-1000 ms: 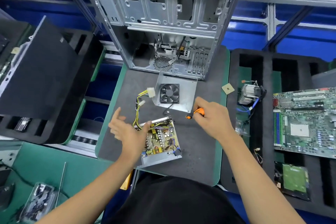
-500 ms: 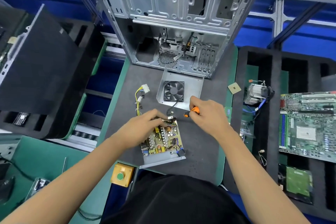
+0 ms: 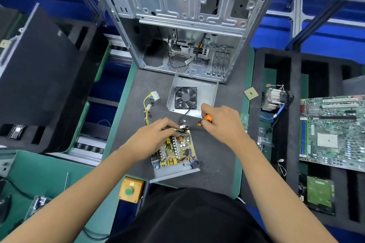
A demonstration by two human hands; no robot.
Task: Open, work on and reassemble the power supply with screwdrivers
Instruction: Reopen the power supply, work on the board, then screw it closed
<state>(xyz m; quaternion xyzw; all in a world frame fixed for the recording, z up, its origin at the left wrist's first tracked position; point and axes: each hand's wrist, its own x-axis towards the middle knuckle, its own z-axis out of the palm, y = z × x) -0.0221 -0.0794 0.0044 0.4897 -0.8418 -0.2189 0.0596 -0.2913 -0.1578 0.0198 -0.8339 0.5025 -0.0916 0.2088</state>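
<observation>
The opened power supply point(image 3: 174, 154) lies on the dark mat, its yellow circuit board bare in a grey metal tray. My left hand point(image 3: 156, 134) lies over its far left corner, fingers curled round the wires there. My right hand point(image 3: 223, 122) grips an orange-and-black screwdriver point(image 3: 205, 120) just right of that corner; I cannot make out its tip. The supply's lid with the black fan point(image 3: 185, 97) lies flat behind, its fan lead running toward the board. A yellow-and-black cable bundle with white plugs point(image 3: 150, 102) trails off to the left.
An empty computer case point(image 3: 187, 21) stands at the mat's far edge. A loose CPU point(image 3: 251, 93) lies to the right. A black foam tray on the right holds a heatsink point(image 3: 275, 96), a motherboard point(image 3: 333, 132) and a hard drive point(image 3: 318, 193). A yellow box with a green button point(image 3: 131, 189) sits near me.
My left hand, raised and spread open a second ago, came down onto the supply's far corner and curled on the wires. My right hand with the screwdriver barely moved.
</observation>
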